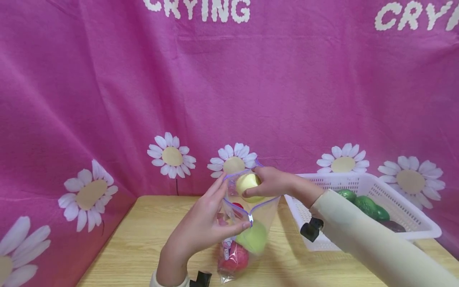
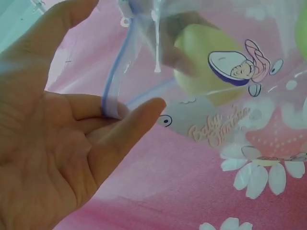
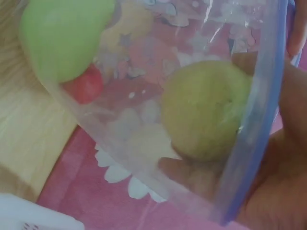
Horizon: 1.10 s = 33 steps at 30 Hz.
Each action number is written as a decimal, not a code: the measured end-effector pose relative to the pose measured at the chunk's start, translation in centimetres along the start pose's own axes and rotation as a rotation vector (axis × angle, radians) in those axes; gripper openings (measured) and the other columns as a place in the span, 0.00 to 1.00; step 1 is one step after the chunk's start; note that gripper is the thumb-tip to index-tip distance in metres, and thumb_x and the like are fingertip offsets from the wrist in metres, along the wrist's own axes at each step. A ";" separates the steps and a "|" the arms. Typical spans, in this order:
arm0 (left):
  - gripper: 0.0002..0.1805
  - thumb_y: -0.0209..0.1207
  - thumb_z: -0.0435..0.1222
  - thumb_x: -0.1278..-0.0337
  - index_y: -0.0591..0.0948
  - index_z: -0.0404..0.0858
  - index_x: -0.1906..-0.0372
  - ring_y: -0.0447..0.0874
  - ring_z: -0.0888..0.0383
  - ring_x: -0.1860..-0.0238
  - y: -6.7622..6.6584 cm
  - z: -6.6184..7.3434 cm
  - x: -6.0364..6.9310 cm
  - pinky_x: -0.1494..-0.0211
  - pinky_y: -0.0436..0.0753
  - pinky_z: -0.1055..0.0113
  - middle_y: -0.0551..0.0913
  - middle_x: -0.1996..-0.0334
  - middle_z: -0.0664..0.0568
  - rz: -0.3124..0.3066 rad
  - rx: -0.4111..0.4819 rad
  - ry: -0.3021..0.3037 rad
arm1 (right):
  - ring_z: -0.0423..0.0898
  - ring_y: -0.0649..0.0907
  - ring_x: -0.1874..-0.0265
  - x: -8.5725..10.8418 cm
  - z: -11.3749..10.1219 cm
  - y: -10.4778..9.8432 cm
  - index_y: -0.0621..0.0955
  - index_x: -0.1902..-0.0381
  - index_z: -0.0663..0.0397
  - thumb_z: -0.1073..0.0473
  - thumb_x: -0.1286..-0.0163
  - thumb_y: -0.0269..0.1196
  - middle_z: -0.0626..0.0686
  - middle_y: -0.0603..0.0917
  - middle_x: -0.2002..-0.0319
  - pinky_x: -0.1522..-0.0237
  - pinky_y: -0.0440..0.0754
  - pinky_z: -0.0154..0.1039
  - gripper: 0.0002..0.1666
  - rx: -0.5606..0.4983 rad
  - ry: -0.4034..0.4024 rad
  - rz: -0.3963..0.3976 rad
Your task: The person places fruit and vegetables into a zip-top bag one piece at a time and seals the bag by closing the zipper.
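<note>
A clear zip bag (image 1: 267,211) with a purple-blue zip edge and printed cartoons stands open-mouthed on the table. My left hand (image 1: 201,223) holds its rim between thumb and fingers; the zip strip passes between them in the left wrist view. Inside the bag mouth, my right hand (image 1: 274,181) grips a pale yellow round fruit (image 1: 247,183), its fingers and thumb curled about it. Through the plastic of the right wrist view, the fruit (image 3: 206,112) looks yellow-green. Lower in the bag sit a light green fruit (image 1: 255,237) and a red fruit (image 1: 234,258).
On the right, a white perforated basket (image 1: 424,229) holds several dark green, shiny items (image 1: 365,205) and a dark brownish one (image 1: 392,226). The wooden table (image 1: 140,239) ends at a pink daisy-patterned cloth (image 1: 251,95) hanging behind it.
</note>
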State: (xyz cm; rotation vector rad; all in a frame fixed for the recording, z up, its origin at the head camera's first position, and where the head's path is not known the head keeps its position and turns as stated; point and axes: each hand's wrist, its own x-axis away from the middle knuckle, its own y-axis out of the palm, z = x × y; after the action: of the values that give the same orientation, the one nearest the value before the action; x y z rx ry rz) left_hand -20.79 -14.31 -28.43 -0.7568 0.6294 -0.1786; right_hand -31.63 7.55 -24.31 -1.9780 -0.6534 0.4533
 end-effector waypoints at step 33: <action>0.39 0.66 0.44 0.35 0.68 0.27 0.28 0.63 0.37 0.27 0.8 -0.7 -1.3 0.29 0.67 0.46 0.56 0.22 0.35 0.213 -0.038 -0.070 | 0.55 0.84 0.62 2.0 0.0 -0.5 0.83 0.60 0.66 0.62 0.46 0.72 0.60 0.85 0.65 0.57 0.85 0.49 0.17 0.374 -0.131 0.229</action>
State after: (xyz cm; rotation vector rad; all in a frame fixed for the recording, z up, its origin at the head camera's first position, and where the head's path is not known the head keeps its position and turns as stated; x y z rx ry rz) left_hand -22.27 -13.67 -28.78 -0.7236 0.6436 0.0554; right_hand -30.13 8.98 -23.95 -1.6798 -0.3874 0.7905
